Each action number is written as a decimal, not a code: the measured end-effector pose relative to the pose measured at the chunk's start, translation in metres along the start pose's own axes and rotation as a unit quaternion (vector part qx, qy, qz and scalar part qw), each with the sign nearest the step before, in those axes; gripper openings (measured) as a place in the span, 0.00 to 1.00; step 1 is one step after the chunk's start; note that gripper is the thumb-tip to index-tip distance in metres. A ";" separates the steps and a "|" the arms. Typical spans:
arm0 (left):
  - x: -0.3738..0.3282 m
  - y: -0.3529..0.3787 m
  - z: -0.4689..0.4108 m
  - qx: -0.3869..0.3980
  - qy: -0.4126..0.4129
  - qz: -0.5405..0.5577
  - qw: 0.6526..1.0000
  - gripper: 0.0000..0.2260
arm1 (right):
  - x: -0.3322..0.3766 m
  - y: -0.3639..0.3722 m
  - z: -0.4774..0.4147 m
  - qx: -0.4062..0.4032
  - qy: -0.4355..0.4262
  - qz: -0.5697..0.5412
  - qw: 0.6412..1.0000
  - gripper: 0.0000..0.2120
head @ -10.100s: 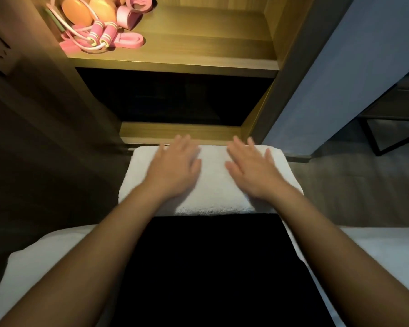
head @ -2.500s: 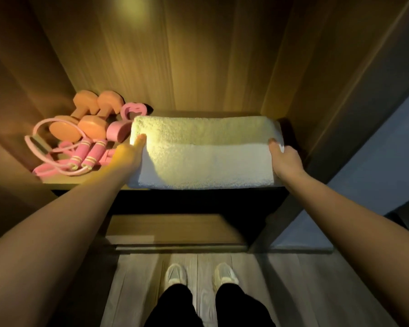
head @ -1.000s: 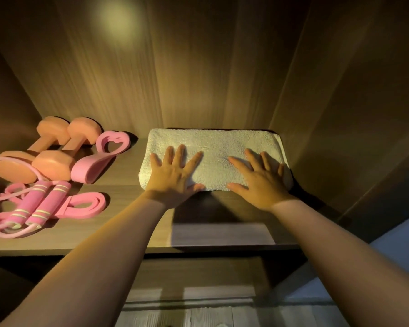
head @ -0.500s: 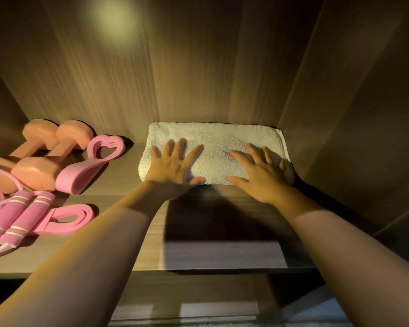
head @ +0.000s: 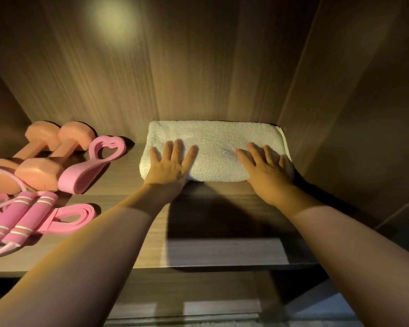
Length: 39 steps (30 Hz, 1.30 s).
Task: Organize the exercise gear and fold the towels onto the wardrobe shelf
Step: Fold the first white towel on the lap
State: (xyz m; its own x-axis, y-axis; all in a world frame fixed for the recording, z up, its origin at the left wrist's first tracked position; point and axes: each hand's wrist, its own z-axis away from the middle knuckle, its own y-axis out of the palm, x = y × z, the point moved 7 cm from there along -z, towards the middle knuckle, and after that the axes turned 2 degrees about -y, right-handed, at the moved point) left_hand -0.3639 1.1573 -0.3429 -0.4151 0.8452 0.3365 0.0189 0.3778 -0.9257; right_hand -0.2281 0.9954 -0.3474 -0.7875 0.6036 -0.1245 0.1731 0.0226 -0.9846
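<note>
Head cam: L hand (head: 169,165) & R hand (head: 266,167) flat (fingers spread) atop towel (head: 216,147).

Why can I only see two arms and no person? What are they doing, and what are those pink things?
The camera sits on the person's head and looks forward and down, so you see only their arms, the way you see your own.

The arms reach into a wooden wardrobe. Both hands lie flat, with fingers spread, on a folded white towel at the back of the shelf. The left hand is near the towel's left end and the right hand near its right end. Neither hand grips anything; they just press on top.

To the left is exercise gear: two orange dumbbells, a pink grip with a heart-shaped hole, a pink skipping rope with striped handles, and a flat pink stretchy band.
</note>
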 end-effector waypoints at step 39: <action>0.007 -0.096 0.164 0.096 -0.028 0.087 0.991 0.30 | 0.019 -0.092 0.156 0.090 0.014 -0.027 0.995 0.33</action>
State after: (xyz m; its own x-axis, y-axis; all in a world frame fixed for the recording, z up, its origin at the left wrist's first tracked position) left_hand -0.5175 1.0648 -0.2806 -0.4705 0.8670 0.1643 -0.0764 0.1454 -0.9864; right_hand -0.3511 0.8805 -0.2779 -0.7752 0.6277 -0.0707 0.0204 -0.0869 -0.9960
